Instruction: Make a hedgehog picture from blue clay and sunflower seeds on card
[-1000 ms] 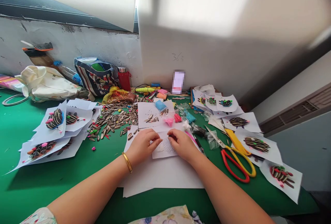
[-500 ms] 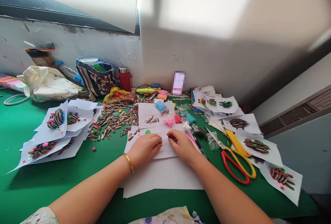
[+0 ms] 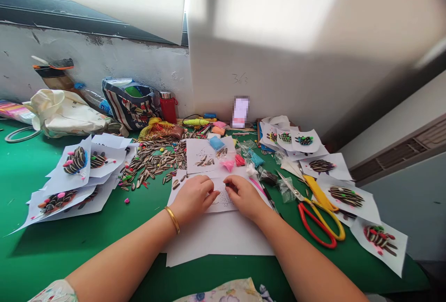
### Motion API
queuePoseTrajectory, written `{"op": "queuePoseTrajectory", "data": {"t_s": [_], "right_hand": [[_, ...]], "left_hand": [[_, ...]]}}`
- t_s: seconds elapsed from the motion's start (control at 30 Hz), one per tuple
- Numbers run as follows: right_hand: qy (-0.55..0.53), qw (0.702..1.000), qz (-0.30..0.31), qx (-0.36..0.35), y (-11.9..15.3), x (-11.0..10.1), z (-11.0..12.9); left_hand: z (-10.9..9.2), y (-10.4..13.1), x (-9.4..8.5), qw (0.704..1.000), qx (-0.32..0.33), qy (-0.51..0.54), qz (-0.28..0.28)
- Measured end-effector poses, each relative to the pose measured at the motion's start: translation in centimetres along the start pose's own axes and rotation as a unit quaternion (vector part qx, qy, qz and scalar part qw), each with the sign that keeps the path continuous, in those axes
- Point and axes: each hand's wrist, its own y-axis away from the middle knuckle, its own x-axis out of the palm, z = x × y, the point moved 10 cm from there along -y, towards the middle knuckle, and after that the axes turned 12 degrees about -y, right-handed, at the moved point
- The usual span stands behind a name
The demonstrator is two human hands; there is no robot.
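A leftward sweep of the left hand (image 3: 194, 195) could be scattering the loose seeds (image 3: 175, 184) near the drawn sheet (image 3: 222, 205), which is lying between both hands on the surface (image 3: 69, 241). The right hand (image 3: 246, 196) is pinching a small dark piece (image 3: 228, 184); the left grip is impossible to tell. Unlike half a second ago, a green lump is no longer showing beyond it.

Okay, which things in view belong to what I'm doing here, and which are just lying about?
Probably for the work:
drawing between left hand and right hand
striped seeds
blue packet
seed-covered sheets
scissors

Probably just lying about:
red flask
striped bag
cream bag
plastic bottle
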Motion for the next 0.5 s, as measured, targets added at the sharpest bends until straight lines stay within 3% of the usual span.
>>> {"op": "queuePoseTrajectory", "data": {"t_s": [0.5], "right_hand": [[0.01, 1.0, 0.002, -0.004, 0.07, 0.08, 0.24]], "left_hand": [[-0.19, 0.07, -0.52, 1.0, 0.0, 0.02, -0.023]]}}
